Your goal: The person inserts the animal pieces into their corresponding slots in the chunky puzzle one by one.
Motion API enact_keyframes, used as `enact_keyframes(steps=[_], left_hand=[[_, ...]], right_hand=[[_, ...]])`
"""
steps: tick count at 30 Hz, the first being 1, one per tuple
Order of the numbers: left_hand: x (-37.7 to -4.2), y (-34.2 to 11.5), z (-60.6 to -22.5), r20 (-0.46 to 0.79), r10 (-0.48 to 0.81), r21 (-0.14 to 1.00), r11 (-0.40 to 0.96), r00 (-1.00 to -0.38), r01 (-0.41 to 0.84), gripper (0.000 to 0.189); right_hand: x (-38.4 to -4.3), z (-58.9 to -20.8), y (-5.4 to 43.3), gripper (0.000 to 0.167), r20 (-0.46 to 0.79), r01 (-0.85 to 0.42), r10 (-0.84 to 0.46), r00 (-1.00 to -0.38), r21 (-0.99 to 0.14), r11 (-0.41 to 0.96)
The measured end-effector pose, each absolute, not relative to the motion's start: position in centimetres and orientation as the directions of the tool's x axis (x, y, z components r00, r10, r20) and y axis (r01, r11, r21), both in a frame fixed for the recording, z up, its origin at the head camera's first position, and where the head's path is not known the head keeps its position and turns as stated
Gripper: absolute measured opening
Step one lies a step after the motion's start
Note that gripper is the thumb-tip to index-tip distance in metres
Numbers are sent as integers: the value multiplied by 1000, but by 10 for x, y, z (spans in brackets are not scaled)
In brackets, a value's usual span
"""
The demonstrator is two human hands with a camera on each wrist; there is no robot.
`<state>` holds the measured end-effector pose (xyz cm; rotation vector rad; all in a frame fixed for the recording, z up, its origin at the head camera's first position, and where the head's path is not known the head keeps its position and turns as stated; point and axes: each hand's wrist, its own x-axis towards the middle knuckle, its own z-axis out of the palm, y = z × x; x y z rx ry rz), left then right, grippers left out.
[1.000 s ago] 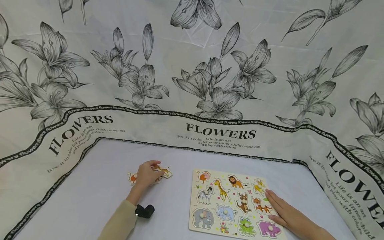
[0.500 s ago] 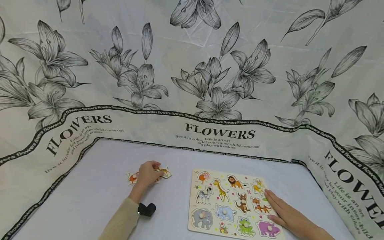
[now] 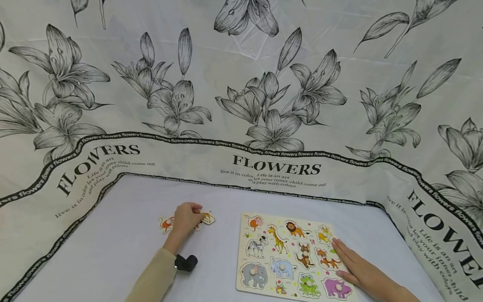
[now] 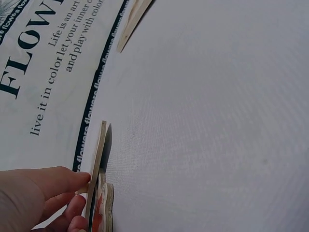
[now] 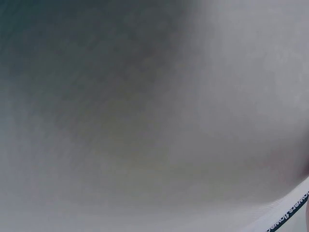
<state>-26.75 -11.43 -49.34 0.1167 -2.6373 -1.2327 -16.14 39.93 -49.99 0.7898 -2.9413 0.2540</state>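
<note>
In the head view my left hand (image 3: 185, 221) pinches a wooden giraffe puzzle piece (image 3: 208, 217) at the left of the table. The left wrist view shows thumb and fingers at the small knob of this flat piece (image 4: 97, 162), seen edge-on and tilted over other pieces. An orange monkey piece (image 3: 166, 225) lies beside the hand, partly covered by it. To the right is the wooden animal puzzle board (image 3: 241, 260). My right hand (image 3: 364, 268) rests along the board's right edge, fingers extended. The right wrist view is mostly a grey blur.
Knobbed elephant (image 3: 254, 275), rhino (image 3: 283, 268), frog (image 3: 309, 286) and hippo (image 3: 338, 289) pieces sit in the board's front part. A black wrist camera (image 3: 186, 263) is on the left wrist. Flower-printed cloth (image 3: 277, 165) rises behind the white table surface (image 3: 113, 251).
The left hand stays at the giraffe piece with only a very slight shift. The right hand keeps its place on the board's edge.
</note>
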Motion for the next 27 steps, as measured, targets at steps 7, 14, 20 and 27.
enact_keyframes(steps=[7, 14, 20, 27], left_hand=[[-267, -113, -493, 169, -213, 756, 654, -962, -11, 16], [-266, -111, -493, 171, -214, 762, 648, -962, -8, 15], [-266, -110, -494, 182, -213, 755, 656, -960, -2, 14], [-266, -110, -494, 198, -218, 754, 657, -956, 6, 14]], right_hand=[[-162, -499, 400, 70, 144, -516, -498, -855, -139, 846], [-162, -499, 400, 70, 148, -523, -504, -851, -137, 841], [-162, -500, 399, 70, 149, -525, -506, -849, -136, 840], [-162, -499, 399, 70, 156, -531, -512, -844, -124, 838]])
